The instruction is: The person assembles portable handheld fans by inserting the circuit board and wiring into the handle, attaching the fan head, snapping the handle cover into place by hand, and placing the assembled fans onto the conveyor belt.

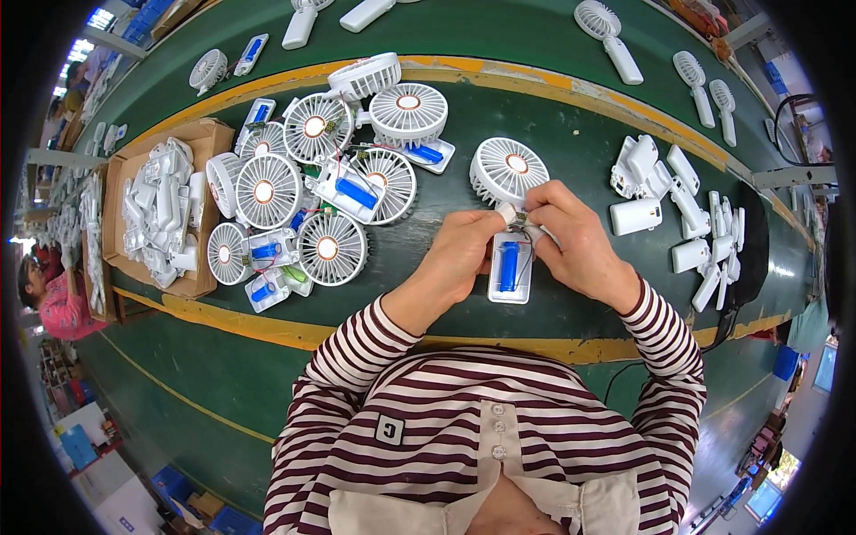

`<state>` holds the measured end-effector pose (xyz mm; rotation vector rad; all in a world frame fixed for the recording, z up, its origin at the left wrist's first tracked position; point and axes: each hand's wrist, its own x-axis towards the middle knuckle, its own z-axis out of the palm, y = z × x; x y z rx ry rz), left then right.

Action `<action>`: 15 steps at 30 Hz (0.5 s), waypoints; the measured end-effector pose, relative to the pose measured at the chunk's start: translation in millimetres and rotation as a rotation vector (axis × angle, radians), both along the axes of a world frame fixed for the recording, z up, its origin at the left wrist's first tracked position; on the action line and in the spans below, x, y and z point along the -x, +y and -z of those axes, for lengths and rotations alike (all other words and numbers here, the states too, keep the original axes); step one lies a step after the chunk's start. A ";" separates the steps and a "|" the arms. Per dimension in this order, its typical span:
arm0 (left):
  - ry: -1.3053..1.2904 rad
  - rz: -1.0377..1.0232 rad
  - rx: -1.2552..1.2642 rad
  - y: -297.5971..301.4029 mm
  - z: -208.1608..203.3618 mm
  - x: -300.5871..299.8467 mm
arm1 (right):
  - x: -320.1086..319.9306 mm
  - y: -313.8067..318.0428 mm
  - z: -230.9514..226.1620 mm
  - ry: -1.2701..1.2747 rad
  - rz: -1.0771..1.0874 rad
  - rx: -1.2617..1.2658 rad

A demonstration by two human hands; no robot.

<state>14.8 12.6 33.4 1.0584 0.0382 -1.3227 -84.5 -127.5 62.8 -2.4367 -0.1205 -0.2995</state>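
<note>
A white handheld fan (506, 171) with a round slatted head lies face up before me. Below it sits its open white handle shell (510, 292), which holds a blue cylindrical battery (509, 266) and thin wires. At the neck between head and handle, my left hand (459, 251) pinches the fan from the left. My right hand (575, 239) is closed on the same spot from the right, its fingertips at a small green circuit board (522, 217) and the wires. The fingers partly cover the board.
To the left lies a heap of opened fans (267, 192) with batteries showing. Beyond it stands a cardboard box (203, 278) of white plastic shells. Loose white handle covers (637, 216) lie at the right. More fans (608, 36) rest on the green belt (499, 36) behind the yellow edge.
</note>
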 end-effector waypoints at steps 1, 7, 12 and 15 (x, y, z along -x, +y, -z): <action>0.013 -0.001 0.010 -0.7 -1.9 0.5 | 0.6 0.3 0.5 -0.005 0.013 -0.001; 0.011 -0.015 0.014 1.5 10.1 0.1 | -0.7 -0.1 -1.6 0.013 0.003 -0.013; 0.031 -0.048 0.002 -1.1 5.4 2.5 | -0.3 -0.1 1.8 -0.033 -0.009 0.007; 0.021 -0.041 -0.006 -0.2 5.1 2.1 | 0.1 0.3 1.2 -0.014 -0.019 0.052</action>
